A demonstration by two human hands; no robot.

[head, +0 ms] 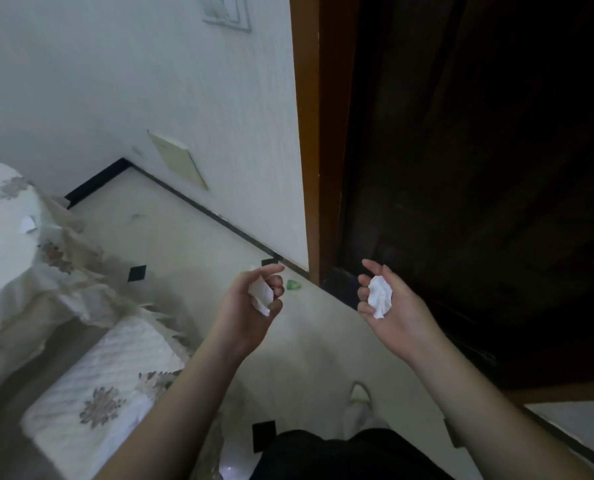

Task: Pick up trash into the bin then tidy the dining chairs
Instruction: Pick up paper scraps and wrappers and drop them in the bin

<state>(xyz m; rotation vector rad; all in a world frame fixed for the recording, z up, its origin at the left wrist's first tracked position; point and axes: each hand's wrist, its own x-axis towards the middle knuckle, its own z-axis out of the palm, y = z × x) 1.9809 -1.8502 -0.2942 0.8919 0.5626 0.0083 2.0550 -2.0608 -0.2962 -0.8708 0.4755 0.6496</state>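
Mid-collection, we stand by the doorway with our left hand (254,299) curled around paper (261,295) and our right (389,303) cupping a tissue (379,296), no bin in view; finding it comes next.

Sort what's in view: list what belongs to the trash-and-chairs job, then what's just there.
Job: left hand holding white paper; right hand holding crumpled tissue; green scrap on floor; paper scrap on table; covered chair.
Just there: doorway; wall switch.

Head-worn camera looks steeply down, close over both forearms, toward the floor (184,233).
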